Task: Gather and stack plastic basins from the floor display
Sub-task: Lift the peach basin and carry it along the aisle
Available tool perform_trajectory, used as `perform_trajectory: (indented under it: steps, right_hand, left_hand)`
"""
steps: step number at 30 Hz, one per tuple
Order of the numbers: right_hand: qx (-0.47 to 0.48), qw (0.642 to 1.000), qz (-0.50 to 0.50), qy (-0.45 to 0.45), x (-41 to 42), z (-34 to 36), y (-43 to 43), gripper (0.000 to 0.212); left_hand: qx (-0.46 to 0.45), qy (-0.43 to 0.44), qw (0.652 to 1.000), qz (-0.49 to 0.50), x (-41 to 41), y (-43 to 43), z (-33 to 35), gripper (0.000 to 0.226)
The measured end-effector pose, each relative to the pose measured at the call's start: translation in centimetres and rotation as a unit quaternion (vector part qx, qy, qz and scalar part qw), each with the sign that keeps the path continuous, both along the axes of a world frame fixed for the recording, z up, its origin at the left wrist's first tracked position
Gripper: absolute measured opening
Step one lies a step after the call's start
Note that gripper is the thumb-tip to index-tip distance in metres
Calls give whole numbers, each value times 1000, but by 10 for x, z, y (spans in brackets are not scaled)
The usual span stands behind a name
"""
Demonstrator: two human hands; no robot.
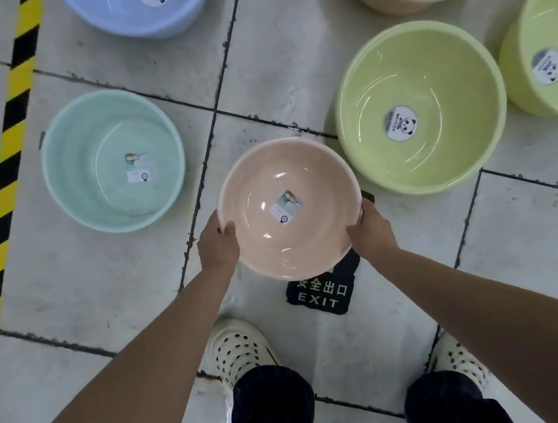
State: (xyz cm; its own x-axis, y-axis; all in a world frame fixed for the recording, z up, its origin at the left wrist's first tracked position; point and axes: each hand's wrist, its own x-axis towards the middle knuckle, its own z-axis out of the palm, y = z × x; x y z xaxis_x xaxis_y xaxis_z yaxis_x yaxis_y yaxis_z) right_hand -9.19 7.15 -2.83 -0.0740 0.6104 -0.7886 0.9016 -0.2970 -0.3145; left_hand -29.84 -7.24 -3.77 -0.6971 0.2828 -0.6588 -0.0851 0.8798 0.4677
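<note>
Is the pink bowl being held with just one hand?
No, the left hand and right hand each grip the peach basin's rim.

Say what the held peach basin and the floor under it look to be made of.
The held peach basin looks like smooth, glossy plastic: curved light glints ring its inner wall. The floor is probably glazed ceramic tile, pale and scuffed: dark grout lines split it into squares.

We see a peach basin (260, 178). Left of it is a mint-green basin (113, 160), right of it a lime-green basin (428, 68), and beyond it a pale blue basin (112, 11). The floor (288, 55) under it is pale grey tile with dark joints; far left of it runs yellow-and-black striped tape (6, 150); just nearer, a black sign (321, 296) lettered pale green.
</note>
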Motion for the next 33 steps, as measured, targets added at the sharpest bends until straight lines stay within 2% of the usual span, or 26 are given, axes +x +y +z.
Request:
perform_trajectory:
  steps: [3,7,10,16,21,27,33]
  right_hand:
    - [-14,1000,-14,-8,-6,-5,1,56]
    - [-41,999,-31,-9,-10,8,6,54]
    - [-33,999,-33,11,-16,35,10,53]
    - [-10,998,-8,60,-48,129,14,56]
    - [-12,996,49,74,-100,221,9,58]
    - [1,991,119,52,-165,324,4,54]
    - [2,988,130,82,-210,381,8,53]
  left_hand:
    - [7,-48,998,38,-6,1,-7,25]
    - [35,-56,995,69,-9,8,3,21]
    - [70,-68,987,127,-13,7,26,18]
    - [117,-79,972,187,-41,-9,122,22]
    - [112,-84,965,222,-85,-34,215,25]
    - [118,-90,966,210,-143,-59,311,24]
    - [133,-110,966,192,-187,-68,366,24]
